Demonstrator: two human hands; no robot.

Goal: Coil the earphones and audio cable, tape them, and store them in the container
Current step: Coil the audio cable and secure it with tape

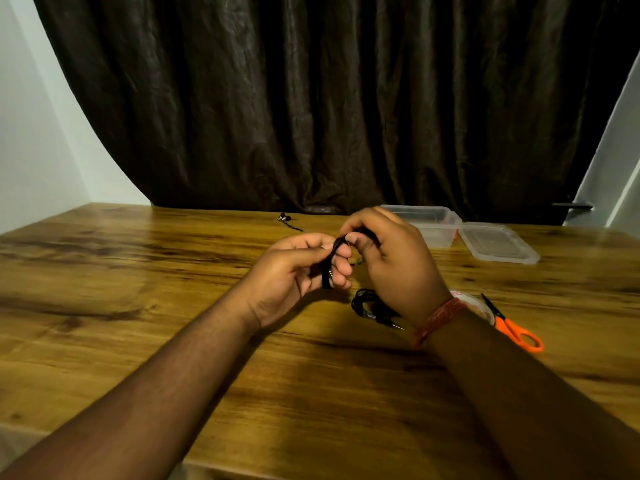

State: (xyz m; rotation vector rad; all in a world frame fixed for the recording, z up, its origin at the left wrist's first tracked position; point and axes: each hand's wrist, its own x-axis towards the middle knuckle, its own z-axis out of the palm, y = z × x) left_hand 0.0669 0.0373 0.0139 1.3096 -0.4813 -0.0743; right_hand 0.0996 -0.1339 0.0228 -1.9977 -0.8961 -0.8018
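Observation:
My left hand (294, 271) holds a black earphone cord (328, 268) wound around its fingers. My right hand (391, 258) pinches the upper end of that same cord just above the left fingers. One earbud end (284, 218) of the cord lies farther back on the wooden table (138, 289). A coiled black audio cable (372, 308) with a jack plug lies on the table below my right hand. A clear plastic container (436, 221) stands open at the back right, its lid (495, 242) beside it.
Orange-handled scissors (512, 329) lie at the right beside a tape roll (476, 304), which my right wrist partly hides. A dark curtain (329, 98) hangs behind the table. The table's near edge runs across the bottom left.

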